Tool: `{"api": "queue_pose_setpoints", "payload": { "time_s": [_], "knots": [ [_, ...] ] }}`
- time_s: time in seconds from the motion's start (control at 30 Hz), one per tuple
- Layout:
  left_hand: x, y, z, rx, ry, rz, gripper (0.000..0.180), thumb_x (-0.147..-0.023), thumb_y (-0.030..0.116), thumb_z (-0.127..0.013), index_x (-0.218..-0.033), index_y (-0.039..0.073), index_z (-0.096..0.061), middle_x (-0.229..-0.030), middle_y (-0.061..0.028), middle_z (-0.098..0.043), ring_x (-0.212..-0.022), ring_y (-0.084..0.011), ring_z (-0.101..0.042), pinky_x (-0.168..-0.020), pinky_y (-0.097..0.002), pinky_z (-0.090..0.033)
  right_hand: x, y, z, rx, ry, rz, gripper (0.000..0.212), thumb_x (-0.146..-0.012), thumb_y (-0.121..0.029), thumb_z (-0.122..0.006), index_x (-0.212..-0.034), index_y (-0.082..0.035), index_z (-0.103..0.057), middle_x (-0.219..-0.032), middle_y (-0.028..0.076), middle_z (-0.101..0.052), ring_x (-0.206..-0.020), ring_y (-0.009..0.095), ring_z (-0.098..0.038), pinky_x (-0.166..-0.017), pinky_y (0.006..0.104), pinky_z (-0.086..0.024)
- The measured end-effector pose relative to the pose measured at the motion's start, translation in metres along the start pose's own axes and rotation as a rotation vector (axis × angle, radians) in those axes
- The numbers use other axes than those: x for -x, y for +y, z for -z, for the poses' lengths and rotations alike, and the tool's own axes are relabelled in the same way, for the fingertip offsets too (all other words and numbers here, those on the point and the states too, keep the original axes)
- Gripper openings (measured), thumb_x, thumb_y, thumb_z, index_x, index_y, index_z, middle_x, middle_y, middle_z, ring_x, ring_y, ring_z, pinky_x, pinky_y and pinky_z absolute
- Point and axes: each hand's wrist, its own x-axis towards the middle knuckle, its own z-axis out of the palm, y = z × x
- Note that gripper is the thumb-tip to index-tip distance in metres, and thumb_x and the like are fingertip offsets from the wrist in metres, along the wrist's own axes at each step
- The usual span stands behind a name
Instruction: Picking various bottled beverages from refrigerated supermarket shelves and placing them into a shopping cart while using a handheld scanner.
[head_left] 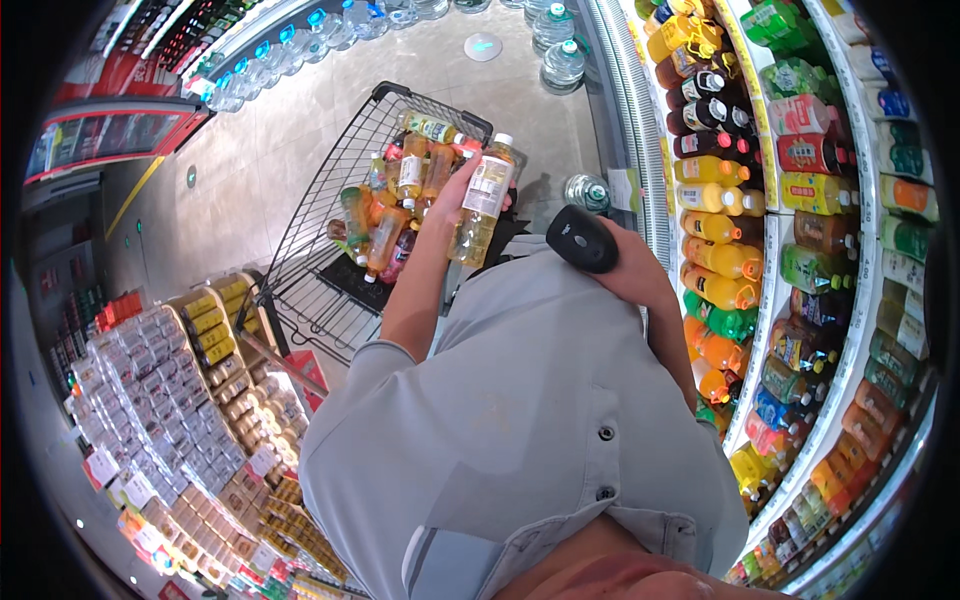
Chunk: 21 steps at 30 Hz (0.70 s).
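Note:
My left hand (458, 194) is wrapped round a clear plastic bottle (488, 186) with a white cap, a pale label and light yellow liquid. The bottle stands nearly upright, tilted a little, by the near right side of a wire shopping cart (392, 90). Several drink bottles (385, 243), mostly amber and orange, lie jumbled in the cart, and some stand among them. In my right hand (632, 264) is a black handheld scanner (581, 239), held in front of my body to the right of the bottle. My grey shirt covers the lower middle.
Close on my right rise shelves of bottled drinks (718, 225). A large water bottle (586, 192) stands on the floor by their base, with more water bottles (290, 50) along the far edge. Stacked packs of cans (165, 400) fill the left. A red-framed cooler (110, 135) stands farther off.

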Motion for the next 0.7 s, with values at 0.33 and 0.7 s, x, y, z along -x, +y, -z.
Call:
{"api": "queue_pose_setpoints", "payload": {
  "time_s": [0.33,0.7],
  "knots": [
    [-0.008,0.017,0.115,0.585,0.523,-0.658,0.05,-0.107,0.046,-0.04,-0.129,0.004,-0.057,-0.123,-0.014,-0.067,-0.112,-0.0333,-0.066,-0.097,-0.0552,-0.054,-0.021,-0.004,-0.007,-0.018,-0.058,-0.084,0.046,-0.082,-0.018,-0.079,-0.123,-0.004,-0.063,-0.104,0.017,-0.073,-0.102,0.033,-0.071,-0.088,0.0369,-0.053],
    [-0.017,-0.041,0.161,0.266,0.982,-0.168,0.048,-0.101,0.042,-0.056,-0.127,0.003,-0.058,-0.121,-0.0163,-0.067,-0.108,-0.0328,-0.067,-0.091,-0.047,-0.057,-0.071,-0.005,-0.016,0.057,-0.115,-0.106,0.051,-0.082,-0.022,-0.082,-0.125,-0.003,-0.062,-0.107,0.017,-0.072,-0.102,0.036,-0.07,-0.088,0.0375,-0.053]
  ]
}}
